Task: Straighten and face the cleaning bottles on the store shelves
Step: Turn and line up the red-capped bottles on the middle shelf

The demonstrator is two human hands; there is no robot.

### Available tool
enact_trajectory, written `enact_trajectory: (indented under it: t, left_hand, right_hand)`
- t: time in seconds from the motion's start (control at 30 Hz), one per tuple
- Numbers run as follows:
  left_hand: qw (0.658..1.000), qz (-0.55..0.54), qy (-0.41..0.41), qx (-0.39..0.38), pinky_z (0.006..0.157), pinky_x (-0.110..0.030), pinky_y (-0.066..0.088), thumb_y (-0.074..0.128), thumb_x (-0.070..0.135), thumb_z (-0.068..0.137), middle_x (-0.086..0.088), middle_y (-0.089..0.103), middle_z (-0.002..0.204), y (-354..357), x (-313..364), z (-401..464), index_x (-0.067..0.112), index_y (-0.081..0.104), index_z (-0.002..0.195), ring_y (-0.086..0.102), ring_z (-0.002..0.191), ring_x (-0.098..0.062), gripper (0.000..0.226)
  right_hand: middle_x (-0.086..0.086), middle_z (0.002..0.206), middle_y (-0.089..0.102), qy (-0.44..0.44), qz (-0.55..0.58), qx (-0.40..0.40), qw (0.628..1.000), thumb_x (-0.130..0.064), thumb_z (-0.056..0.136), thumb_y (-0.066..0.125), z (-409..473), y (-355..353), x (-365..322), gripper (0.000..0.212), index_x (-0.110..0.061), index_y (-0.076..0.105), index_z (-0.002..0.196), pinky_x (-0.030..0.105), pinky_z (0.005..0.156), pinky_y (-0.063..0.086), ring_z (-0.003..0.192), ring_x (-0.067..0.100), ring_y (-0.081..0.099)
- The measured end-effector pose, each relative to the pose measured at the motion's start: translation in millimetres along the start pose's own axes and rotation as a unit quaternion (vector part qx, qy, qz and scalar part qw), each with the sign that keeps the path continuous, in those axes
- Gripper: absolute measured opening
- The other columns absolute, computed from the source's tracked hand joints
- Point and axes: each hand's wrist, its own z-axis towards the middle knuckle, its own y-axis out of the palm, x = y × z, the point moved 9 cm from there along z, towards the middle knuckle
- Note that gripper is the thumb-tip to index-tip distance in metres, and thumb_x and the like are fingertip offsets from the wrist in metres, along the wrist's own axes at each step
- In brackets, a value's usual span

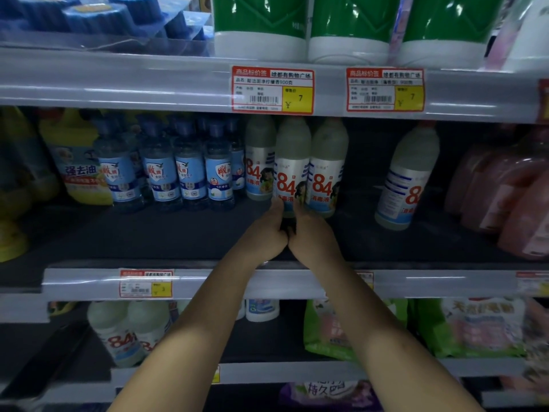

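At nine o'clock on the middle shelf [154,233] we see a yellow bottle [77,162] with a blue label, and just right of it a tight cluster of blue bottles [166,171] standing upright, labels turned toward us. Toward the centre stands a group of three white 84 disinfectant bottles. The left 84 bottle [259,162] sits a little further back, the middle 84 bottle [292,165] stands at the front, and the right 84 bottle [326,168] is touching it at its three o'clock side.

Our two hands meet at the base of the middle 84 bottle, knuckles pressed together. Our left hand [266,233] curls at the bottle's seven o'clock, thumb up against its lower left edge. Our right hand [312,233] mirrors it at five o'clock, thumb up against the lower right edge. The fingers fold under and are hidden, so we can tell the thumbs pinch the bottle from both sides, but not how the fingers lie.

Further toward three o'clock, well apart from the group, a lone 84 bottle [408,176] leans, its label turned partly away. At the far right sit pink bottles [505,188], blurred.

At twelve o'clock, green and white bottles [350,28] stand on the shelf above, over two red and yellow price tags [271,90].
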Motion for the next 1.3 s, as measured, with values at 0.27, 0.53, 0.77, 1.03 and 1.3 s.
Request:
enact_trajectory:
  t: [0.27, 0.53, 0.77, 1.03, 1.3]
  left_hand:
    - [0.969, 0.115, 0.115, 0.185, 0.104, -0.034, 0.038, 0.046, 0.005, 0.089, -0.014, 0.012, 0.155, -26.8, 26.6, -20.3, 0.019, 0.017, 0.147, 0.033, 0.135, -0.028, 0.066]
    - [0.927, 0.130, 0.160, 0.315, 0.114, -0.032, 0.020, 0.033, 0.023, 0.085, -0.018, 0.026, 0.150, -30.3, -4.4, -101.4, 0.010, 0.022, 0.144, 0.020, 0.139, -0.019, 0.061]
    - [0.915, 0.130, 0.143, 0.355, 0.116, -0.024, 0.014, 0.038, 0.024, 0.090, 0.012, 0.009, 0.155, -7.0, -75.2, -176.0, 0.024, 0.013, 0.146, 0.010, 0.143, -0.006, 0.061]
    - [0.941, 0.034, -0.070, 0.330, 0.097, -0.046, 0.044, 0.061, 0.006, 0.081, -0.016, 0.050, 0.127, 7.7, -179.7, -175.7, 0.006, 0.041, 0.132, 0.049, 0.119, -0.032, 0.054]
    - [0.933, -0.034, -0.164, 0.318, 0.084, -0.034, 0.047, 0.073, 0.021, 0.074, -0.008, 0.056, 0.124, 11.6, -221.5, -140.3, 0.014, 0.039, 0.131, 0.053, 0.113, -0.026, 0.067]
  right_hand:
    - [0.018, 0.121, 0.061, -0.060, -0.027, 0.159, 0.985, -0.004, 0.084, 0.046, -11.4, -32.6, -18.6, 0.043, -0.003, 0.054, 0.127, 0.036, 0.095, 0.044, 0.113, 0.033, 0.055]
    - [0.013, 0.115, 0.065, -0.208, 0.019, 0.222, 0.952, -0.012, 0.079, 0.043, -85.1, -26.4, -73.4, 0.041, -0.003, 0.064, 0.113, 0.028, 0.096, 0.038, 0.107, 0.022, 0.054]
    - [0.009, 0.092, 0.069, -0.296, 0.095, 0.168, 0.935, -0.003, 0.076, 0.049, -149.6, 27.2, -107.3, 0.026, -0.002, 0.068, 0.093, 0.028, 0.081, 0.043, 0.089, 0.017, 0.050]
    - [0.010, 0.100, 0.063, -0.171, 0.053, -0.031, 0.983, -0.011, 0.078, 0.044, -132.8, 120.4, -75.5, 0.032, -0.009, 0.061, 0.105, 0.027, 0.078, 0.045, 0.092, 0.027, 0.059]
    - [0.011, 0.131, 0.051, -0.087, 0.100, -0.204, 0.970, -0.016, 0.084, 0.060, -116.3, 170.3, -64.4, 0.080, -0.028, 0.012, 0.147, 0.039, 0.086, 0.051, 0.110, 0.027, 0.055]
